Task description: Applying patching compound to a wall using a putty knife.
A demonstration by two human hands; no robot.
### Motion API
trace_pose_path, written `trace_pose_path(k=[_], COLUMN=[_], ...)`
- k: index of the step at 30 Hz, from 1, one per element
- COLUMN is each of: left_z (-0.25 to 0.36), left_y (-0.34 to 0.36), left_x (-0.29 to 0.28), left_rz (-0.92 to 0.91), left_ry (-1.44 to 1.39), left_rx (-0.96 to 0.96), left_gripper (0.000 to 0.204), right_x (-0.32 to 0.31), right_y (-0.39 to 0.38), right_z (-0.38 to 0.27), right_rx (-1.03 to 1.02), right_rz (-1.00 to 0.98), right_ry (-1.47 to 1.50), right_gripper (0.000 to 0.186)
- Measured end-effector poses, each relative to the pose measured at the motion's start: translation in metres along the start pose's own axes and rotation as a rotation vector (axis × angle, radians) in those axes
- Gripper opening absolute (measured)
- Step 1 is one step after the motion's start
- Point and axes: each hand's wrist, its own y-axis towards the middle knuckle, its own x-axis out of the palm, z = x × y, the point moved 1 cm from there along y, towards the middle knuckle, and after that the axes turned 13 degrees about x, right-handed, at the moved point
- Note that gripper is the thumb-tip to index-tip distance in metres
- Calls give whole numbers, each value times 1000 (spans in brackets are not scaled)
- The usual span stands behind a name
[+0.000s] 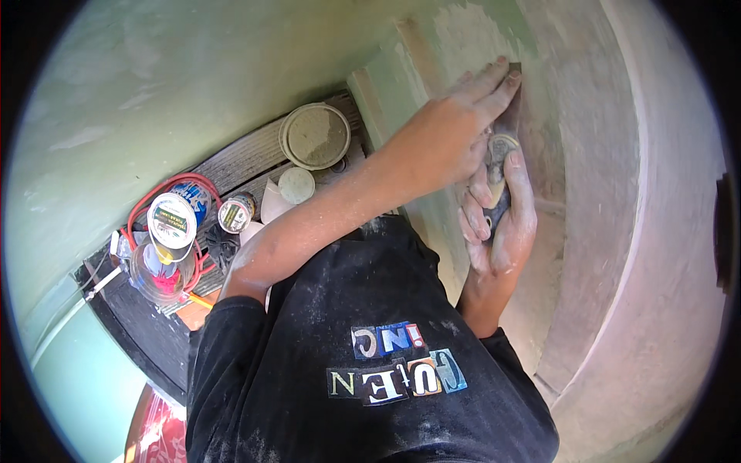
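My right hand (519,212) wraps around the pale, dusty grip of a long, narrow, dark-plated hand tool (507,118), whose exact kind I cannot make out. Its thumb lies along one side and its fingers curl around the other. My left hand (475,112) reaches across from the left, its fingers stretched out flat along the tool's far end; its thumb is hidden. Whitish dust coats both hands. Behind the tool is a wall (587,139) with grey, pinkish and green patches; whether the plate touches it, I cannot tell.
To the left, a wooden bench (247,158) holds a round lidded tub (315,136), a smaller pale round lid (296,185), a labelled can (235,214), a white-lidded container (171,220) and a red hose (147,199). A green wall (208,69) stands behind it.
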Motion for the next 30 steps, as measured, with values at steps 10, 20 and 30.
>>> trace_pose_path(k=[10, 20, 30], left_z=[5, -6, -12], left_y=[-1, 12, 15], left_x=[-4, -16, -6], left_rz=[-19, -25, 46], left_ry=[-28, 43, 28], left_rx=[-25, -26, -30], left_gripper=[71, 66, 72], right_x=[-2, 7, 8], right_y=[-2, 20, 27], right_z=[0, -15, -24], right_rx=[-23, -12, -26], right_rz=[101, 51, 12], right_ry=[-71, -120, -73], right_gripper=[28, 28, 29])
